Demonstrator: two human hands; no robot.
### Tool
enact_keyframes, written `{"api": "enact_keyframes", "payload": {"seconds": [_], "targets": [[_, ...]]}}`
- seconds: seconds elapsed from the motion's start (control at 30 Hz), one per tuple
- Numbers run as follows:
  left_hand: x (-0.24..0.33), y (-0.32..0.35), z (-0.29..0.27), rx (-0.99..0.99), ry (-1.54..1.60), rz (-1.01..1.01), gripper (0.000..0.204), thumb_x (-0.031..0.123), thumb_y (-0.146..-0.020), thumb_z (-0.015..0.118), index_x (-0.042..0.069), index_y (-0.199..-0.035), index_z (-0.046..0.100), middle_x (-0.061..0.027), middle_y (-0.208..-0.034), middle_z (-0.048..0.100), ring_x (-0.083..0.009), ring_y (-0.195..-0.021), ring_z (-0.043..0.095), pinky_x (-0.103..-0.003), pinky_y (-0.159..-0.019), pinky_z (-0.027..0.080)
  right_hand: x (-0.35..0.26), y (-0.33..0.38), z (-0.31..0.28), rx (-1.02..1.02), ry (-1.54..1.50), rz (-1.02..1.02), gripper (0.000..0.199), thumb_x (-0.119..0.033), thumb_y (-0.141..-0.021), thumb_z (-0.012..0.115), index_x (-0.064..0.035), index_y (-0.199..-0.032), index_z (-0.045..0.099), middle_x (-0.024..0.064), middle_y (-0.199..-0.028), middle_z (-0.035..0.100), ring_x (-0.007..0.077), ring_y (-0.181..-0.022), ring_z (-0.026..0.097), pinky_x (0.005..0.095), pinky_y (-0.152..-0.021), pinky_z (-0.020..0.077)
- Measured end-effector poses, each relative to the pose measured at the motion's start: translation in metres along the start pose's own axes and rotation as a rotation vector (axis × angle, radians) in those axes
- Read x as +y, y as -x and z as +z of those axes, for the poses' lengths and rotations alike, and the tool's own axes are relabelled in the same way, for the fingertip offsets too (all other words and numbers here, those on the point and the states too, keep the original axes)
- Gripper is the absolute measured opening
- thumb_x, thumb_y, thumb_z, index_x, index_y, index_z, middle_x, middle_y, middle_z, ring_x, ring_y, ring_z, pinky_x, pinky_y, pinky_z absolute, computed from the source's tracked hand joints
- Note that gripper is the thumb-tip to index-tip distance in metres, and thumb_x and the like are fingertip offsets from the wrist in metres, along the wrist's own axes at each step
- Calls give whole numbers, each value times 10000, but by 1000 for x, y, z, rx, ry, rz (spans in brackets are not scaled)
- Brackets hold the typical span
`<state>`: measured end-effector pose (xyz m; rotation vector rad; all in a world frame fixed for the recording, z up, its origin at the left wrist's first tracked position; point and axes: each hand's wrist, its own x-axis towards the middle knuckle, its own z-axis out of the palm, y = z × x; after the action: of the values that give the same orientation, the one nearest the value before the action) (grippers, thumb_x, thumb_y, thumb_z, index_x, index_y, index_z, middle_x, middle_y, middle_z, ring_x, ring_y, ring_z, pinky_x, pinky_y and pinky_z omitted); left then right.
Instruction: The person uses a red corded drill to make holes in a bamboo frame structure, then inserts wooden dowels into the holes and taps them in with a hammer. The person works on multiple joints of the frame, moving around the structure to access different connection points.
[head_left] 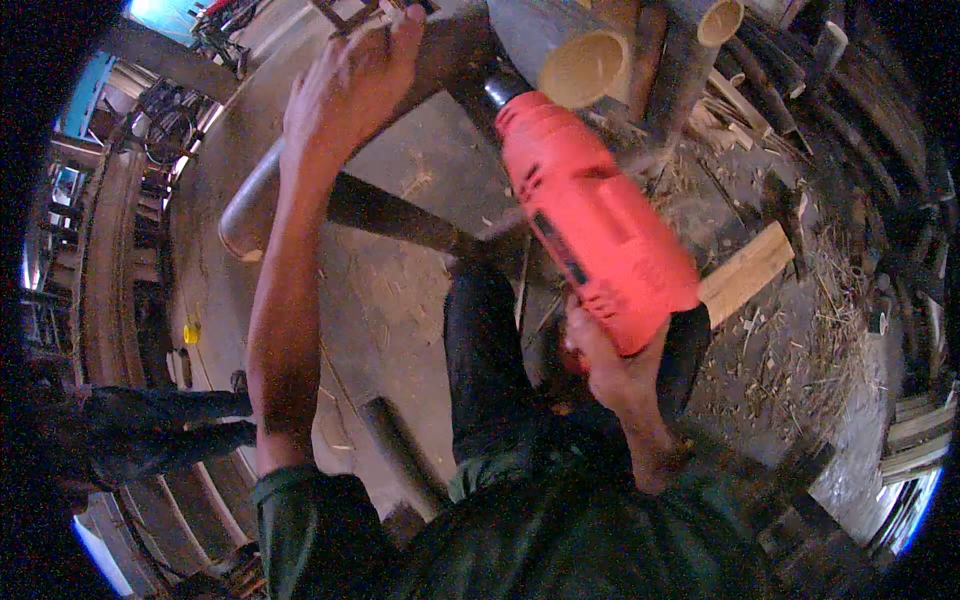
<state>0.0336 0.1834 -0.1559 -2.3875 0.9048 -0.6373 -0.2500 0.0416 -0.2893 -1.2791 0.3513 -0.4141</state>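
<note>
In my right hand (pixel 615 365) is a red power drill (pixel 600 215), gripped by its handle. Its black chuck (pixel 507 88) points up and left, close to dark bamboo poles joined together. My left hand (pixel 345 95) lies over a dark bamboo pole (pixel 255 200) with its fingers bent round the far side; the fingertips are partly hidden near the top edge. A second dark pole (pixel 400 215) runs from under my left wrist toward my knees. Whether a bit sits in the chuck or touches the bamboo, I cannot tell.
Thick cut bamboo (pixel 585 68) with open ends lies at the far right. A flat wooden offcut (pixel 748 272) rests beside the drill among shavings and straw. A short dark pole (pixel 405 450) lies left of my legs. Another person's legs (pixel 165 420) show at left, near a yellow object (pixel 191 332).
</note>
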Motion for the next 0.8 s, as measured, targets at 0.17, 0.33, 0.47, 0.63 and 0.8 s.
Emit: {"api": "enact_keyframes", "payload": {"seconds": [0.17,0.33,0.47,0.63,0.8], "targets": [[5,-1,-4,6,-35,162,479,202,-895,437,144,-1365,365,-215,-1058,610,-401,-909,617,-472,-774,511,-24,-5,14,27,-214,47,402,28,-810,608,-29,-1166,431,42,-967,546,88,-765,540,241,-651,475],[-12,-6,-4,-1,120,79,432,196,-902,429,97,-1322,413,-223,-1058,605,-381,-933,618,-437,-778,516,-2,-2,6,3,62,-90,378,45,-803,594,-19,-1148,451,50,-926,567,90,-728,541,238,-625,476],[3,-11,9,42,280,-216,381,309,-916,380,74,-1195,494,-223,-1050,610,-381,-963,606,-458,-803,496,13,10,-10,-80,229,-156,307,40,-805,572,-3,-1095,479,43,-836,566,89,-664,533,230,-574,458],[9,1,4,68,373,-226,561,540,-935,292,93,-1026,618,-196,-1072,618,-409,-1029,564,-513,-882,438,-10,38,-36,-92,160,-38,270,30,-798,548,13,-1063,495,60,-803,560,96,-622,526,238,-531,444],[8,3,7,67,339,-235,477,486,-955,271,180,-1234,508,-182,-1110,610,-424,-1020,566,-527,-877,440,-22,72,-67,-39,55,55,324,29,-790,541,30,-1108,482,112,-883,585,127,-618,547,269,-542,463]]}}
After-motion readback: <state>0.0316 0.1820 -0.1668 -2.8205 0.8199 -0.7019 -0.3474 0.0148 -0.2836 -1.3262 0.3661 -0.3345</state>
